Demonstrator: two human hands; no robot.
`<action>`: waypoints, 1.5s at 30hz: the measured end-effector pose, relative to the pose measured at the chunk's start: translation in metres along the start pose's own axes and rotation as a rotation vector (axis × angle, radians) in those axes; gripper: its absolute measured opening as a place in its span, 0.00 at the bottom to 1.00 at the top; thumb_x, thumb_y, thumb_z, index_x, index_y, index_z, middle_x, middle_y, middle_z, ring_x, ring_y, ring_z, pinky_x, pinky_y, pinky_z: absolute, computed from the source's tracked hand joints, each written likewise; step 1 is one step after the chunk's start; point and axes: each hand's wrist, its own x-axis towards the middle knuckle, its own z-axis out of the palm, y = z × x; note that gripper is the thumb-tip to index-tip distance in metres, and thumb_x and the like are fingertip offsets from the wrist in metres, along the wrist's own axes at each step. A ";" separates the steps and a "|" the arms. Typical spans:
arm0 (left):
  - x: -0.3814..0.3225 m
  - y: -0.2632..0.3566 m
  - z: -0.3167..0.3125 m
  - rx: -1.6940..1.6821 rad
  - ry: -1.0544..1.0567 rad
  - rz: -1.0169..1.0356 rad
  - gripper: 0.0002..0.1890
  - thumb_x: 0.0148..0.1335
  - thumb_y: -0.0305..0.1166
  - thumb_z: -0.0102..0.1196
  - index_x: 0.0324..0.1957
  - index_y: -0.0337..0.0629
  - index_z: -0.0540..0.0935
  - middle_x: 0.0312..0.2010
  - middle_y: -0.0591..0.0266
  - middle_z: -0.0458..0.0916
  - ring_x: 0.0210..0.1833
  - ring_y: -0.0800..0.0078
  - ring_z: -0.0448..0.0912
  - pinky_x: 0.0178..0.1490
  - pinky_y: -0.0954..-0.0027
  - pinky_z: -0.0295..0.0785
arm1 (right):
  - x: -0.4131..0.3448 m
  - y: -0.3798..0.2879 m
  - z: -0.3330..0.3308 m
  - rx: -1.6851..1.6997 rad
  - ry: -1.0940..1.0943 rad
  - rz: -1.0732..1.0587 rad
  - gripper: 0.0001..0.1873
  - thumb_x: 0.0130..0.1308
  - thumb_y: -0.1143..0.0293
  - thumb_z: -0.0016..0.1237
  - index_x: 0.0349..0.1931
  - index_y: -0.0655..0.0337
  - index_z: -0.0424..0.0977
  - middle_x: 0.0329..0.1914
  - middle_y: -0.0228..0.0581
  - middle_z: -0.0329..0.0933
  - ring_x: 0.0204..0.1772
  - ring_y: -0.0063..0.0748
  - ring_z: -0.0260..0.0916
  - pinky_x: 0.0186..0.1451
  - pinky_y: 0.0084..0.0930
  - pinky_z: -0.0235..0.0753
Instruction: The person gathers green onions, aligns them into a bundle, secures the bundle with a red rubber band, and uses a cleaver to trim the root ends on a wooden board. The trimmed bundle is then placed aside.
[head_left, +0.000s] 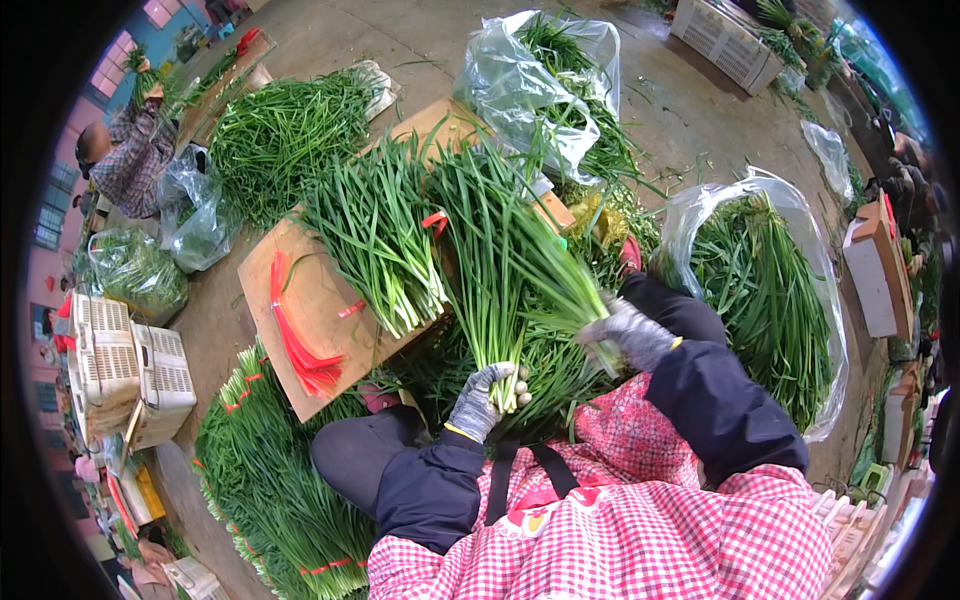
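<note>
My left hand (478, 403), in a grey knit glove, grips the pale stem ends of a bunch of garlic chives (480, 255) just above my lap. The leaves of that bunch fan away from me over the board's edge. In my right hand (631, 334), blurred and also gloved, is a smaller bunch of chives (559, 274), its leaves crossing those of the left bunch. A pile of chives (375, 232) lies on the wooden board (307, 292), stems towards me. Red tie strips (300, 345) are spread on the board's left side.
Tied chive bundles (285, 472) are stacked left of my knee. Clear plastic bags of chives stand at the right (757, 292) and ahead (540, 90). Loose chives (292, 135) are heaped beyond the board. White plastic crates (161, 382) and another person (127, 161) are at the left.
</note>
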 end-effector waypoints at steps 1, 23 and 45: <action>-0.001 0.003 -0.001 0.015 -0.012 -0.024 0.15 0.60 0.35 0.59 0.40 0.31 0.80 0.30 0.56 0.81 0.30 0.67 0.81 0.34 0.66 0.81 | -0.015 -0.016 -0.010 0.005 -0.022 -0.044 0.36 0.50 0.79 0.59 0.61 0.56 0.62 0.33 0.34 0.72 0.27 0.28 0.73 0.28 0.31 0.80; -0.122 0.129 0.054 0.571 0.004 -0.148 0.17 0.57 0.31 0.60 0.48 0.36 0.75 0.33 0.56 0.80 0.23 0.73 0.75 0.23 0.70 0.72 | -0.188 0.083 -0.217 0.359 0.944 -0.497 0.14 0.63 0.68 0.53 0.45 0.66 0.72 0.38 0.42 0.79 0.30 0.28 0.75 0.30 0.28 0.82; -0.235 0.157 0.133 2.131 0.258 0.063 0.35 0.53 0.34 0.64 0.64 0.40 0.67 0.37 0.53 0.83 0.36 0.64 0.82 0.41 0.66 0.77 | -0.268 0.096 -0.172 -0.598 1.154 -0.669 0.29 0.66 0.71 0.51 0.67 0.59 0.62 0.69 0.43 0.63 0.69 0.30 0.61 0.67 0.27 0.61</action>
